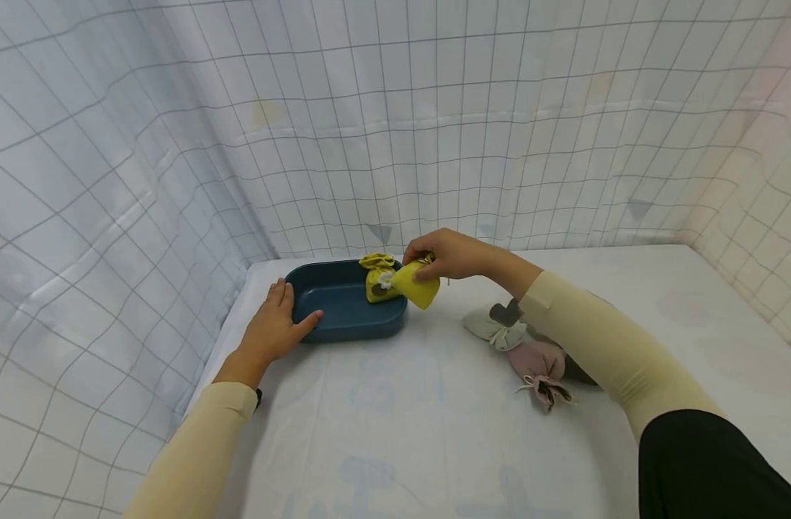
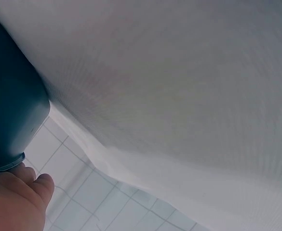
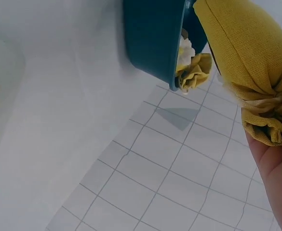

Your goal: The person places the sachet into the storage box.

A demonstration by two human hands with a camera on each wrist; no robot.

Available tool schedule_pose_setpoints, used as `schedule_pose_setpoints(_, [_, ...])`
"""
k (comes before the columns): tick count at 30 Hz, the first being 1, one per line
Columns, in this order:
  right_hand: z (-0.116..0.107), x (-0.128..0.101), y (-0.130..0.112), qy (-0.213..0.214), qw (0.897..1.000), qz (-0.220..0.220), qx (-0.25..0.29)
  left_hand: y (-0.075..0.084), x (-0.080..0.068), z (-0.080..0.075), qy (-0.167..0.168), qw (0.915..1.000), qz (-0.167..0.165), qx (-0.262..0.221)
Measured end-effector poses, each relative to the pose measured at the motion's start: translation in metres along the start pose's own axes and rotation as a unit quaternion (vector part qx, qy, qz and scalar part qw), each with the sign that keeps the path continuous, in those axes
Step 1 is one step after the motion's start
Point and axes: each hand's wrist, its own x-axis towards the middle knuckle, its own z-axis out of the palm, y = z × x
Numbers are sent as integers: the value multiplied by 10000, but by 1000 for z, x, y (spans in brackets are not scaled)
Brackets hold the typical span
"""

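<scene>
Right now the right hand [image 1: 449, 254] pinches a yellow pouch [image 1: 416, 284] by its gathered neck, holding it just above the near right rim of the blue tray [image 1: 333, 326], at the centre of the head view. The left hand [image 1: 274, 328] lies flat and relaxed against the tray's left end, gripping nothing. A second yellow pouch [image 1: 377, 277] already sits inside. The held pouch hangs half outside the rim, so it could catch the edge and tumble onto the tabletop [image 1: 395, 432]. Lower right lie a pale green pouch [image 1: 493, 326] and a pink pouch [image 1: 538, 364].
</scene>
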Motion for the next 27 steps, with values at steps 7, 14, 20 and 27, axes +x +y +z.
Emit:
schedule_pose_setpoints(7, [-2, 23, -1, -483, 9986, -41, -201, 1, 0, -2, -51, 10000, -5, 63])
schedule_pose_setpoints(14, [-3, 44, -10, -791, 9958, -93, -445, 2, 0, -2, -45, 10000, -34, 58])
schedule_pose_setpoints(20, [-1, 60, -18, -917, 9938, 13, -625, 2, -1, -2, -36, 10000, -34, 68])
schedule_pose_setpoints(27, [13, 76, -20, -982, 9933, -134, -593, 3, -1, -3, -37, 10000, -59, 43])
